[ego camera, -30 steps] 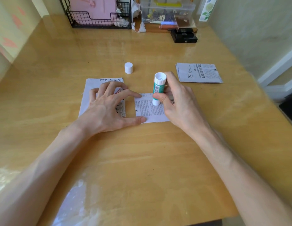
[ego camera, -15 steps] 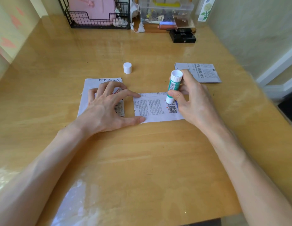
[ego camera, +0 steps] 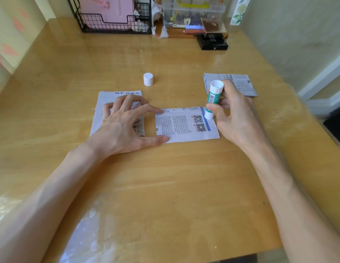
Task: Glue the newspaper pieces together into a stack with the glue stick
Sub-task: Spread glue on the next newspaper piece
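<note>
A small newspaper piece (ego camera: 184, 126) with two QR codes lies flat on the wooden table (ego camera: 165, 186). My left hand (ego camera: 125, 128) presses its left edge down with index finger and thumb spread. My right hand (ego camera: 235, 114) grips an uncapped green and white glue stick (ego camera: 212, 99), whose lower end touches the piece's right end. A larger newspaper stack (ego camera: 102, 111) lies under my left hand. Another pile of newspaper pieces (ego camera: 239, 84) sits at the right, behind my right hand.
The glue stick's white cap (ego camera: 148, 79) stands upright behind the papers. Along the far edge are a black wire basket (ego camera: 112, 25) with a pink item, a clear plastic box (ego camera: 192, 14) and a black box (ego camera: 212, 42). A wall runs along the right.
My right hand has dragged the glue stick rightwards across the small piece, from its middle to its right end. My left hand has stayed pressing the left edge.
</note>
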